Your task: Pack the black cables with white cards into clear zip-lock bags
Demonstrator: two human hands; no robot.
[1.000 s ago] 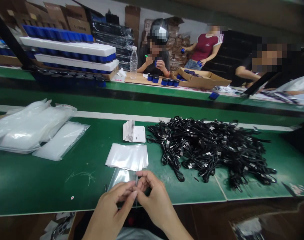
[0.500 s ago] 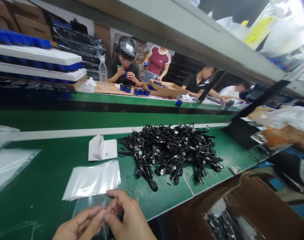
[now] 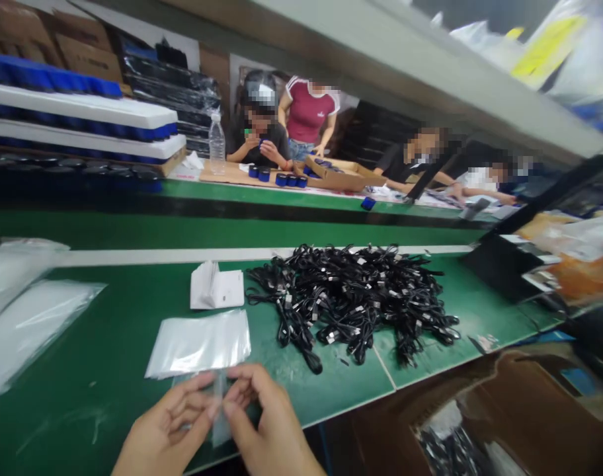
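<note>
Between my two hands is a clear plastic bag (image 3: 221, 430), its edge pinched from both sides. My left hand (image 3: 175, 423) grips it with thumb and fingers on the left. On the other side my right hand (image 3: 264, 413) pinches it, fingertips close to those of the left. Just beyond my fingers lies a stack of clear plastic bags (image 3: 200, 344). Behind that sits a pile of white folded leaflets (image 3: 217, 287). A large heap of black USB cables (image 3: 351, 297) spreads over the green table to the right.
More plastic packaging (image 3: 34, 330) lies at the left. Below the table's right edge stands an open cardboard box (image 3: 480, 410) with bagged dark items. Across the bench, several people work near blue round items and a plastic bottle (image 3: 217, 142). A shelf beam (image 3: 331, 46) crosses overhead.
Both hands have risen slightly and moved a little to the right with the bag, which now shows upright between the fingertips. The view has shifted slightly left.
</note>
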